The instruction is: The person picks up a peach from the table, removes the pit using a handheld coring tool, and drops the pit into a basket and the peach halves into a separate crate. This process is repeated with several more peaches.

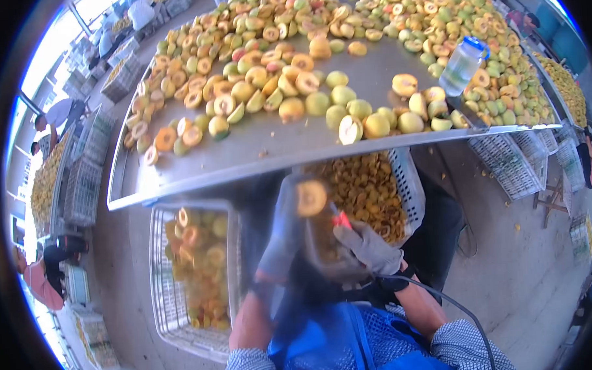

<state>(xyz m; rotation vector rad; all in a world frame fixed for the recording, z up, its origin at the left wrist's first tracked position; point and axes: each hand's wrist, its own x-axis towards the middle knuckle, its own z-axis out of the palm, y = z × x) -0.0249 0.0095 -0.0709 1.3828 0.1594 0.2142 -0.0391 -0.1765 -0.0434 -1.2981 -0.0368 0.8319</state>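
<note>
In our right hand (pixel 370 244), gloved in grey, the fingers are folded around a small red tool (pixel 341 220), its red part poking out between thumb and forefinger toward 10 to 11 o'clock. Our left hand (pixel 281 224), also gloved, holds a fruit half (pixel 311 197) at its fingertips; blur hides exactly where each finger presses.

The relation that counts is fruit to tool: the fruit half lies just off the red part, between 10 and 11 o'clock from it, and we cannot tell whether the tool's blurred far end touches it. The left hand is the nearer, carrying the fruit at its own 1 to 2 o'clock. The cut face, with a darker middle, looks up at us; it shows nearly round, so we read no clear long axis.

From the right wrist a black cord (pixel 456 303) runs off toward 5 o'clock. Behind the hands, at 1 o'clock, stands a white crate (pixel 407 187) of brownish fruit pieces; at 8 o'clock from our left hand sits another crate (pixel 173 307), with larger yellow fruit. Farther out, at 12 o'clock, a metal table (pixel 223 158) bears heaped fruit, and a blue-capped bottle (pixel 460 68) stands on it toward 1 to 2 o'clock.
</note>
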